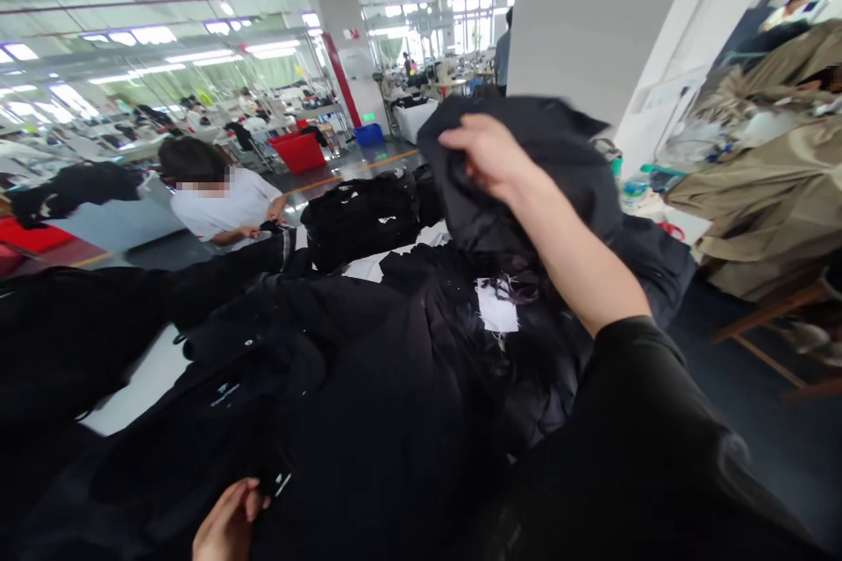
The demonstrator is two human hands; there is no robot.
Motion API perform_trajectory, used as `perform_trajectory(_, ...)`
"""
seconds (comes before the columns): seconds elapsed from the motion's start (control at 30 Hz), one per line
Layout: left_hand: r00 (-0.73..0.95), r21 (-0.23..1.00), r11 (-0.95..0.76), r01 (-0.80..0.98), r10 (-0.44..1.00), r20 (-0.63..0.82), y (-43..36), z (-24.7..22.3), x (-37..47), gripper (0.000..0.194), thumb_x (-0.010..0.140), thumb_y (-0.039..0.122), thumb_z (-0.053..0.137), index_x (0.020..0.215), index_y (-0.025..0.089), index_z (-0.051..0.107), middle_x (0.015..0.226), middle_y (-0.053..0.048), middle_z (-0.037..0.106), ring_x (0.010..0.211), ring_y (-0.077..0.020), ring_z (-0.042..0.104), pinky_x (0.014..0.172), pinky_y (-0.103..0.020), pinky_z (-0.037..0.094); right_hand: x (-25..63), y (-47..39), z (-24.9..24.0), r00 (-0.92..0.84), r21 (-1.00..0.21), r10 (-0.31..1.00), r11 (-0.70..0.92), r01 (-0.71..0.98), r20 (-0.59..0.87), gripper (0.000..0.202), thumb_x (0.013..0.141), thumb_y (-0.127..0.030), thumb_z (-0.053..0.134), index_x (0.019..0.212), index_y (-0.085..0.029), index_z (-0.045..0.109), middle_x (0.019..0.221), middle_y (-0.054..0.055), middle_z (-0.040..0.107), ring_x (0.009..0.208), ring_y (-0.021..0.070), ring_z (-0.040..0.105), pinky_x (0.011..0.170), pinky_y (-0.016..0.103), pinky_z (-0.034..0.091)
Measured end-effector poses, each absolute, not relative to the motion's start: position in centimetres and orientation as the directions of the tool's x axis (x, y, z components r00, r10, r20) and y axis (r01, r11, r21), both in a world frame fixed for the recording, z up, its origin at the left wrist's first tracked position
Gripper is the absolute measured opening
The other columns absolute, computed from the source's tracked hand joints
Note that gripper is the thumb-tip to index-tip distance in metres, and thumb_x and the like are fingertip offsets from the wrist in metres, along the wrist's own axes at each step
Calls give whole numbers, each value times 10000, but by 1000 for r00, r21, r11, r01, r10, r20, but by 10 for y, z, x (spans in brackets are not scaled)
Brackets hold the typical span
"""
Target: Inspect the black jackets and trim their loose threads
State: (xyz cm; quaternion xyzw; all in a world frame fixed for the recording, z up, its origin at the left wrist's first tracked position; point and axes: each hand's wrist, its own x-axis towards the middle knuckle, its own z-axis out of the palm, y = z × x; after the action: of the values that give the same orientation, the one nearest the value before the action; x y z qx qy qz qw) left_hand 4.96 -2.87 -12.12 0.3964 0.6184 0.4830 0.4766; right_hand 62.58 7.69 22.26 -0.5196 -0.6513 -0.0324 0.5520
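My right hand [485,153] is stretched forward at the right, its fingers closed on a raised black garment [559,166] that hangs above the pile. At the bottom, my left hand [230,515] has curled fingers against a black jacket [388,386] spread before me; a fold of its cloth seems pinched there. Small white marks show beside those fingers. A collar area with a small light logo lies further left on the dark cloth. Under my right forearm, a white paper slip [497,307] with loose threads rests on black garments.
Across the table a co-worker in a white shirt [224,202] handles dark cloth. More black garments [361,215] are heaped at the back. A grey pillar [579,26] rises behind my right hand. Khaki cloth [776,202] and red-handled scissors [672,230] are at the right.
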Motion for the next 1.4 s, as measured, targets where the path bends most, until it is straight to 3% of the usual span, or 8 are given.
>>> perform_trajectory(0.13, -215, 967, 233, 108, 955, -206, -25, -120, 52, 365, 701, 552, 681, 782, 196, 676, 517, 29, 442, 531, -161, 482, 530, -287, 445, 517, 55, 222, -245, -686, 808, 586, 432, 536, 223, 880, -255, 510, 889, -90, 660, 784, 16, 658, 719, 117, 627, 660, 224, 501)
perform_trajectory(0.23, -355, 938, 181, 294, 932, -69, -24, -84, 63, 470, 691, 619, 638, 815, 166, 657, 520, 40, 415, 489, -147, 433, 461, -270, 380, 467, 26, 235, -620, -693, 697, 645, 322, 361, 172, 851, -187, 523, 817, -108, 672, 729, -7, 649, 667, 106, 601, 630, 200, 469)
perform_trajectory(0.4, -161, 816, -317, 484, 884, 439, -37, 41, 104, 460, 770, 469, 653, 1159, 238, 569, 1175, -56, 597, 1101, -259, 578, 1000, -371, 461, 404, -2, 251, -910, -507, 391, 817, 276, 135, 159, 793, -89, 565, 689, -152, 667, 645, -34, 627, 577, 91, 541, 568, 196, 369)
perform_trajectory(0.57, 302, 739, -468, 486, 883, 360, -35, 111, 146, 481, 783, 416, 678, 1214, 227, 581, 1241, -83, 619, 1162, -285, 577, 1021, -381, 467, 353, -6, 246, -864, -198, 446, 892, 407, 232, 170, 777, -88, 583, 825, -218, 683, 656, -13, 650, 531, 130, 529, 551, 239, 316)
perform_trajectory(0.67, 242, 767, -382, 516, 924, 297, -32, 111, 141, 229, 877, 382, 575, 991, 202, 658, 968, -45, 696, 902, -215, 649, 823, -297, 533, 341, 4, 241, -822, -107, 485, 873, 476, 298, 175, 796, -116, 566, 878, -225, 676, 741, 12, 692, 606, 161, 600, 589, 248, 342)
perform_trajectory(0.83, -43, 726, -278, 629, 920, 389, -48, 106, 76, 221, 839, 398, 605, 879, 189, 664, 744, -1, 652, 662, -151, 591, 613, -216, 475, 341, 50, 221, -719, 0, 551, 793, 609, 424, 247, 792, -125, 509, 933, -220, 688, 953, 33, 721, 870, 203, 654, 698, 255, 417)
perform_trajectory(1.1, -416, 585, 27, 810, 730, 543, -66, 123, -8, 277, 713, 312, 636, 957, 199, 702, 739, 28, 591, 532, -81, 474, 459, -166, 343, 368, 127, 183, -446, -292, 660, 705, 646, 605, 354, 815, -130, 431, 998, -218, 722, 1010, 26, 730, 933, 204, 659, 832, 305, 476)
perform_trajectory(1.4, -679, 875, -310, 371, 553, 484, -69, 150, -4, 217, 652, 243, 735, 834, 127, 709, 760, 21, 644, 602, -68, 538, 493, -145, 386, 389, 129, 156, -287, -642, 799, 597, 481, 529, 266, 868, -285, 499, 989, -179, 710, 829, 26, 702, 584, 143, 611, 619, 278, 485)
